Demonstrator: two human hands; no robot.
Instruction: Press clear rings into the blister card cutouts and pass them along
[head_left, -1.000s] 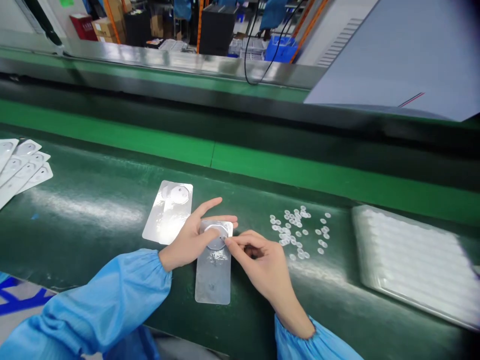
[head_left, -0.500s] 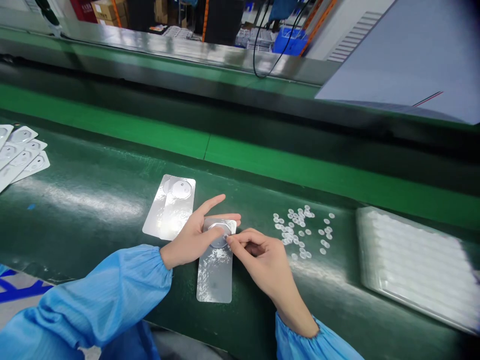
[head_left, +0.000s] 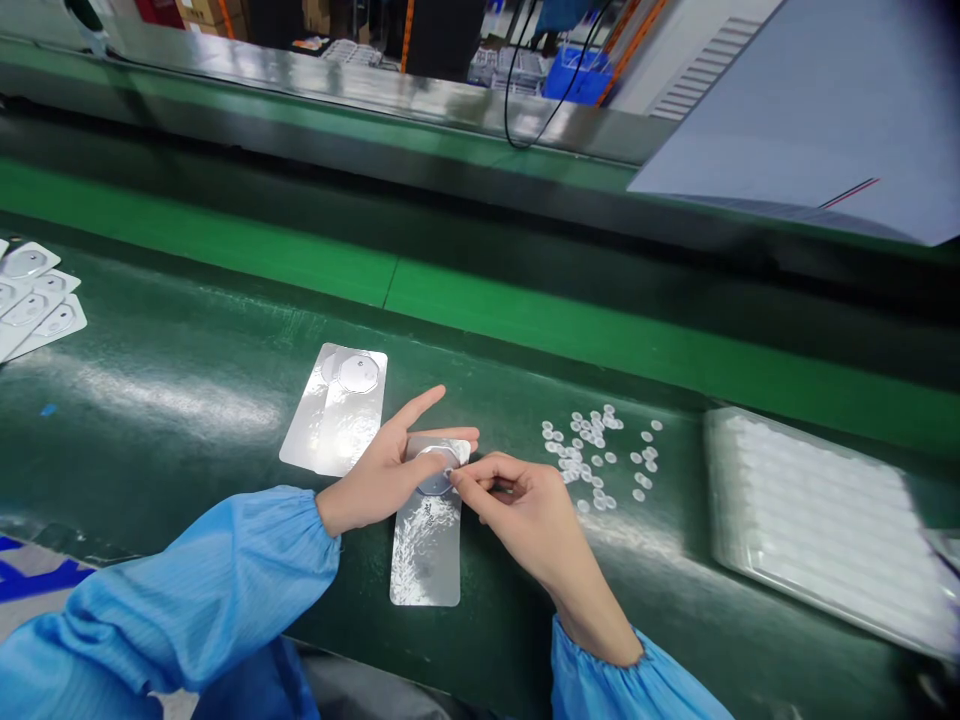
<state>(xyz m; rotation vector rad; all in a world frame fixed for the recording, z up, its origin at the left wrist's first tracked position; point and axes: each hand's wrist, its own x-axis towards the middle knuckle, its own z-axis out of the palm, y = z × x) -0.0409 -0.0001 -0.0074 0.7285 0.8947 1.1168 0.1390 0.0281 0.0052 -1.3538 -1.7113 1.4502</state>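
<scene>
A shiny silver blister card (head_left: 426, 560) with rounded corners and a round raised part near its top lies in front of me. My left hand (head_left: 379, 475) holds this card by its upper end, thumb across the round part, the other fingers reaching past the top edge and the forefinger stretched away. At the right edge of the round part, my right hand (head_left: 521, 500) pinches thumb and forefinger together; whatever is between the tips is too small to make out. Just left of my left hand, two more silver cards (head_left: 349, 420) overlap on the green table.
Small clear round discs (head_left: 574, 465) lie scattered right of my right hand. Farther right stands a stack of clear plastic trays (head_left: 817, 530). Several overlapping cards (head_left: 45, 315) lie at the far left of the green work surface (head_left: 187, 450). A black cable (head_left: 510, 110) hangs beyond the bench.
The view has shifted slightly, so most things sit a little farther left and higher. Both hands keep nearly the same pose at the card.
</scene>
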